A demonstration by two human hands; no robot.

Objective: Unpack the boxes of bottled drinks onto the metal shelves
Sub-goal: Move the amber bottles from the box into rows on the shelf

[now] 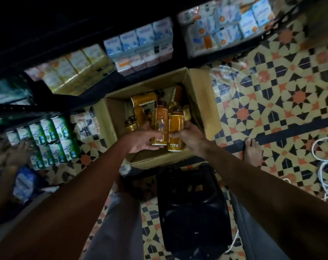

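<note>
- Over the open box (200, 94) on the tiled floor (272, 91): left hand (140, 140) grasping one orange bottle (159, 124), right hand (189, 136) grasping another (175, 128).
- Readable on a bottle lying inside (143, 101): "OATSIDE".
- Blurred beyond reading: cartons (138, 38) on dark shelves (95, 94).
- Cut off at left edge: someone else's hand (14, 154).

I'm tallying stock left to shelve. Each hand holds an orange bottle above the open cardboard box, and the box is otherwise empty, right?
Not quite. The head view shows the left hand and right hand each holding an orange bottle above the open cardboard box, but the box is not empty: more bottles lie inside.
</note>
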